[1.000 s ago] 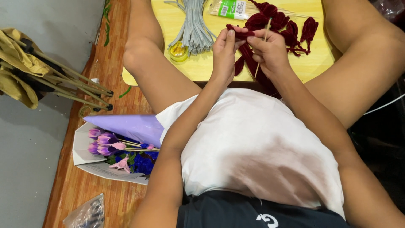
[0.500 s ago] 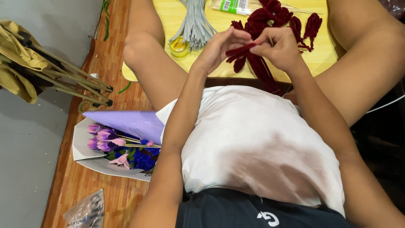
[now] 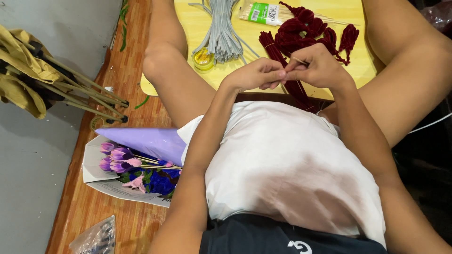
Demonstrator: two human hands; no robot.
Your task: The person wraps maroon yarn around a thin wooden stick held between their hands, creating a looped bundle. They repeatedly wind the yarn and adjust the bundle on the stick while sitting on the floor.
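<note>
My left hand (image 3: 256, 74) and my right hand (image 3: 316, 67) meet fingertip to fingertip over the near edge of a low yellow table (image 3: 197, 80). Together they pinch a dark red fuzzy pipe cleaner (image 3: 294, 86) and a thin wooden stick whose tip shows by my right thumb. More dark red pipe cleaners (image 3: 308, 33), some coiled, lie on the table just beyond my hands. A bundle of grey pipe cleaners (image 3: 221, 30) lies to the left of them.
A small yellow tape roll (image 3: 204, 59) and a green-labelled pack of wooden sticks (image 3: 266, 11) sit on the table. On the wooden floor at left lie a purple-wrapped bouquet (image 3: 136, 162), a folded yellow stand (image 3: 42, 80) and a clear plastic bag (image 3: 94, 237).
My hands have come down toward me, from over the red pile to the table's near edge, still working the red pipe cleaner. The view has shifted slightly.
</note>
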